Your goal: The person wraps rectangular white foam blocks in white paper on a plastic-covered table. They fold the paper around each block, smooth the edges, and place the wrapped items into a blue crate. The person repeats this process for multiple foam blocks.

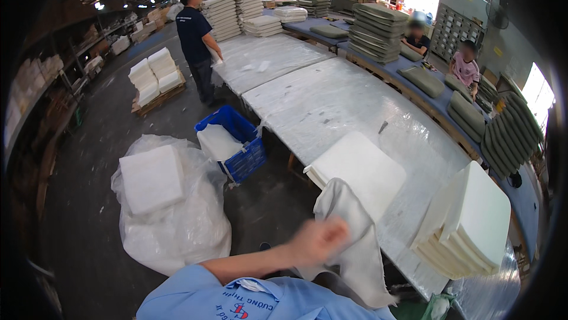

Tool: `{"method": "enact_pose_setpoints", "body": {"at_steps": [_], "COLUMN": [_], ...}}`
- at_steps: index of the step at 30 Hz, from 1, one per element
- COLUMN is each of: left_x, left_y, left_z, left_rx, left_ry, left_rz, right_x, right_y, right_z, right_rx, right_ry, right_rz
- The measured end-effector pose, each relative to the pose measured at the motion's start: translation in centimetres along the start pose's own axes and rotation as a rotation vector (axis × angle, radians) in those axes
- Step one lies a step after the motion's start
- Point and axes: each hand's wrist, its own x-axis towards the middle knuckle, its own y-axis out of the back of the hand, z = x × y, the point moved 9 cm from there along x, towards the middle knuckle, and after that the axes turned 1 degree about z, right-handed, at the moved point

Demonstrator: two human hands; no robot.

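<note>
My left hand (322,240) reaches across in front of my chest, blurred by motion. Its fingers look curled into a fist, and what they hold, if anything, cannot be made out. Directly behind it hangs a light grey fabric piece (361,249), bunched and draped off the near table edge. The fabric's upper end laps onto a white foam cushion pad (361,169) lying on the table. My right hand does not show; the fabric may hide it. Farther right, a stack of white foam pads (467,219) leans on the table.
A plastic-covered table (331,98) runs ahead. On the left stand a blue crate (242,160) and a plastic-wrapped bundle topped by a white block (152,179). A person (198,42) stands beside the far table. Green cushions (378,30) and two seated people line the right bench.
</note>
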Motion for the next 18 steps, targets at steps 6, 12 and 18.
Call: {"method": "enact_pose_setpoints", "body": {"at_steps": [6, 12, 18], "left_x": [0.0, -0.7, -2.5], "left_y": [10.1, 8.9, 8.0], "left_z": [-4.4, -6.6, -8.1], "left_rx": [-0.071, -0.195, -0.234], "left_ry": [0.072, 0.150, 0.228], "left_rz": [0.439, 0.412, 0.479], "right_x": [0.0, -1.9, -1.6], "right_y": [-1.3, -2.3, -2.4], "right_z": [0.7, 6.6, 8.8], "right_rx": [-0.040, 0.300, 0.187], "right_ry": [-0.158, -0.399, -0.299], "right_rz": [0.027, 0.177, 0.098]}}
